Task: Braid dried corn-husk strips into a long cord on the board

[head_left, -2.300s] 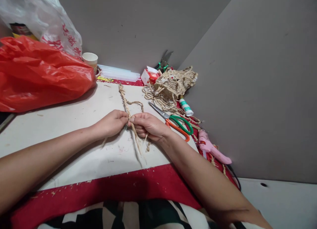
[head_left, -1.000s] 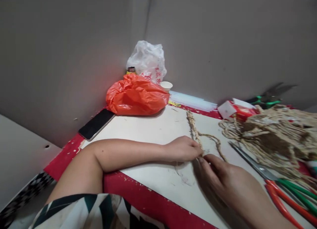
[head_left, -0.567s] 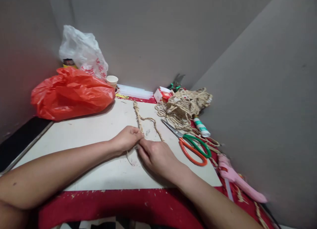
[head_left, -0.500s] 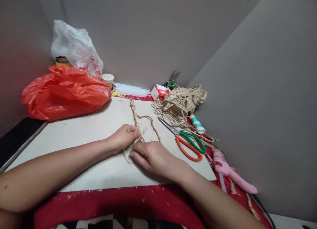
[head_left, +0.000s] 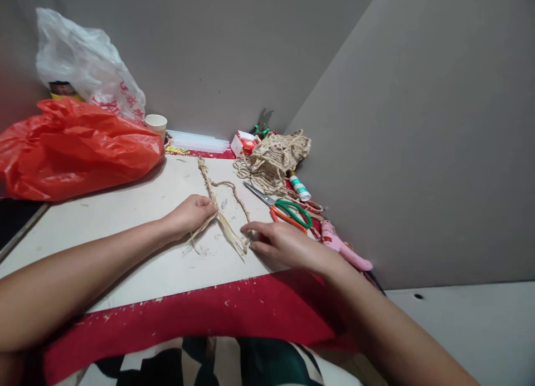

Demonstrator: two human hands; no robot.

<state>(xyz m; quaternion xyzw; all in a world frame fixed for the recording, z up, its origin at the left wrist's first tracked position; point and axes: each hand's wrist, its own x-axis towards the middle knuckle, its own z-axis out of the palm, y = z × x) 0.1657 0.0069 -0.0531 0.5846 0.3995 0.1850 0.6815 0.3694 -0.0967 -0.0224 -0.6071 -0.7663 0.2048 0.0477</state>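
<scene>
My left hand (head_left: 195,212) is closed, thumb and fingers pinching a straw-coloured braided cord (head_left: 205,174) that lies on the white board. From under its fingers, loose pale flat strips (head_left: 227,231) fan out toward me. A thinner twisted cord (head_left: 237,195) branches off the braid and curves down to the right. My right hand (head_left: 284,242) is at the lower end of this thinner cord, forefinger stretched out and thumb apart from it; the cord's end passes near these fingertips. Just beyond the right hand lie scissors (head_left: 261,194) with green and orange handles, partly hidden by the hand.
A heap of twisted cord (head_left: 276,157), a glue bottle (head_left: 300,186), a small red-and-white box (head_left: 243,144) and a pink glue gun (head_left: 345,249) line the right side. At the left are a red plastic bag (head_left: 79,152), a white bag (head_left: 83,57) and a paper cup (head_left: 156,124).
My right hand has left the loose strips beside my left hand and moved right to the thinner cord. The left hand keeps its pinch on the braid. The view has swung right.
</scene>
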